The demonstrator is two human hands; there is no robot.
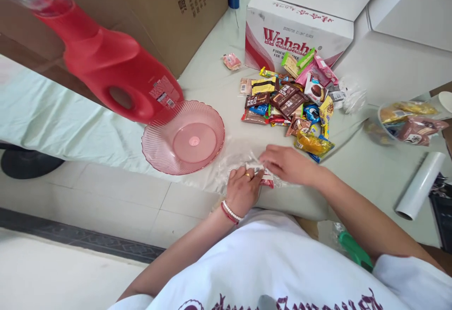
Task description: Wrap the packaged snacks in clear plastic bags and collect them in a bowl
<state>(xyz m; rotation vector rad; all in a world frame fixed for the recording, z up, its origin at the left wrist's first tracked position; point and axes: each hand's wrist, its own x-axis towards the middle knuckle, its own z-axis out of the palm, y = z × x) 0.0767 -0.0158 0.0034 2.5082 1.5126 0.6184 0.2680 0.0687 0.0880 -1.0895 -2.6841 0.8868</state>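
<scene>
A crumpled clear plastic bag (pixel 226 159) lies at the table's front edge. Inside or under it, I cannot tell which, is a small white and red packet (pixel 267 183) with a barcode. My left hand (pixel 243 187), with a ring and bead bracelets, bears down on bag and packet, its fingers bent over the plastic. Pinched at the bag's right part are the fingers of my right hand (pixel 282 163). Left of the bag stands a pink ribbed clear plate (pixel 165 152) with a round sticker in its middle. Beyond my hands, several wrapped snacks (pixel 287 98) form a pile.
A large red bottle (pixel 120 70) with a handle stands behind the plate, against a cardboard box (pixel 148 13). At the back is a white Wahaha carton (pixel 300 32). On the right are a clear bowl of snacks (pixel 386 122) and a white roll (pixel 420 185). One pink packet (pixel 231 61) lies apart.
</scene>
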